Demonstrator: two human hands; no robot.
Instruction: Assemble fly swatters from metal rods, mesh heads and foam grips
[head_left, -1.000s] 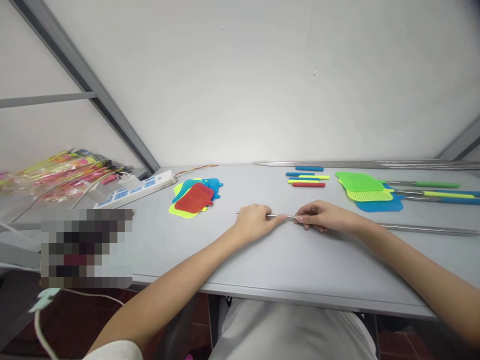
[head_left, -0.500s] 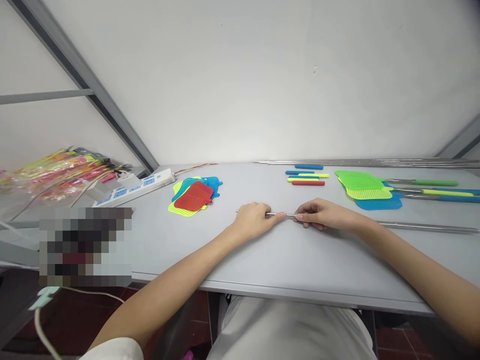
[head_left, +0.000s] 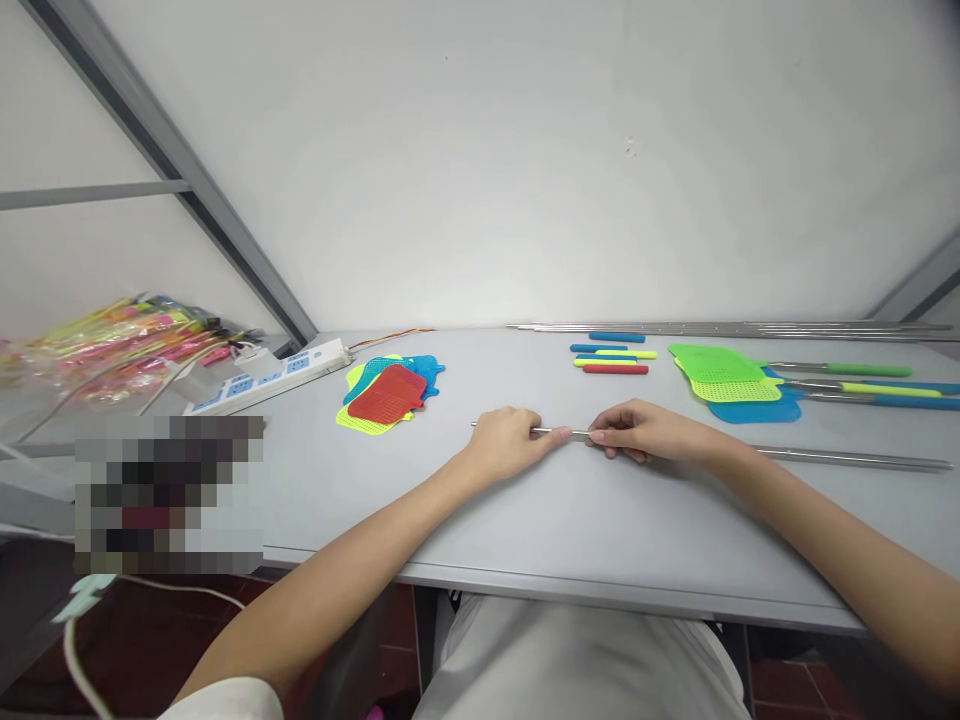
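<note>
Both hands grip one thin metal rod low over the grey table. My left hand is closed around its left part, thumb stretched along it, with a short tip poking out on the left. My right hand pinches the rod between thumb and fingers; its right part passes behind that hand and forearm. To the left lies a pile of fly swatter heads, a red head on top. Beyond my right hand are several coloured handle grips, a red grip nearest.
Swatters with metal shafts, a green one on top, lie at the right. Metal rods run along the wall. At the left are a power strip, bagged colourful goods and a blurred-out area. The table's front edge is near my body.
Hardly anything differs. Both hands keep their hold on the rod in the same place, and the view has shifted very slightly.
</note>
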